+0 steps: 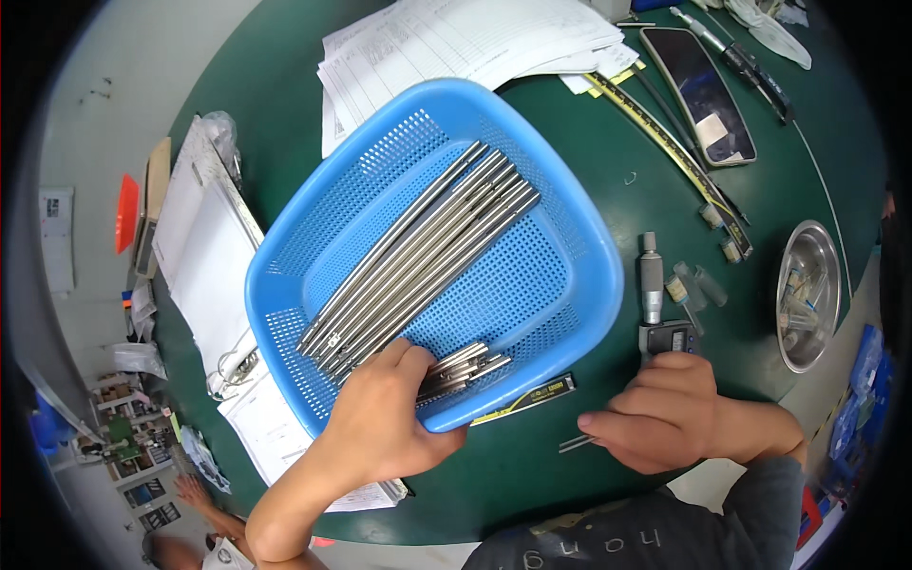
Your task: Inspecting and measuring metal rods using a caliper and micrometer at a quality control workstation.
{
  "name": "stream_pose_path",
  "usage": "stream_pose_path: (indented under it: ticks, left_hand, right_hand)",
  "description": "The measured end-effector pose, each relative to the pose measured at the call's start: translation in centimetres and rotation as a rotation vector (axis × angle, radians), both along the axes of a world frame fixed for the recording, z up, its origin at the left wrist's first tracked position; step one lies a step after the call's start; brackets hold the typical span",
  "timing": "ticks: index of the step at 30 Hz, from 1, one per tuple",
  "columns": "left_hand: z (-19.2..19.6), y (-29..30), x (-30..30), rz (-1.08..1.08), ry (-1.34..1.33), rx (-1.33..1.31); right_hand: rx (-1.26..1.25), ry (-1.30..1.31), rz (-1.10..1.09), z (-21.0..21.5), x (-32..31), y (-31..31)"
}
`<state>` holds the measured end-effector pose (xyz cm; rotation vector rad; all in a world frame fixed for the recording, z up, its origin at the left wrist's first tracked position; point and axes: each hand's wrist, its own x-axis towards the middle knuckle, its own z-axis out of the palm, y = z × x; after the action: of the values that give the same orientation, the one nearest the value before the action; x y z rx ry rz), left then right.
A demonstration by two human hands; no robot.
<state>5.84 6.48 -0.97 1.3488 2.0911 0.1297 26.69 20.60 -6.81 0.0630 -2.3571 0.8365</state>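
Observation:
A blue perforated plastic basket (570, 256) sits on the green table and holds several long metal rods (427, 252) lying diagonally. My left hand (385, 418) reaches over the basket's near rim and grips a small bundle of short metal rods (465, 369) inside it. My right hand (665, 413) rests on the table to the right of the basket, closed around a thin metal rod (575, 443) whose end sticks out to the left. A digital micrometer (654, 299) lies just above my right hand.
A caliper (527, 399) lies under the basket's near edge. Papers (456, 38) lie behind the basket, an open ring binder (214, 275) to its left. A tape measure (665, 133), a dark oblong mirror (698, 90) and a metal bowl (809, 294) are at right.

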Motion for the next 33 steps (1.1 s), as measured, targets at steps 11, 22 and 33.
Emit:
stream_pose_path:
  ticks: [11, 22, 33]
  left_hand:
    - [0.3, -0.3, 0.5, 0.113, -0.019, -0.061]
    - [0.5, -0.4, 0.7, 0.176, -0.032, -0.082]
    - [0.2, -3.0, 1.5, 0.1, 0.226, 0.696]
  right_hand:
    - [0.111, 0.116, -0.062, 0.0, 0.2, -0.5]
    - [0.077, 0.119, -0.018, -0.3, -0.1, -0.1]
    - [0.013, 0.132, -0.039, -0.1, -0.4, 0.0]
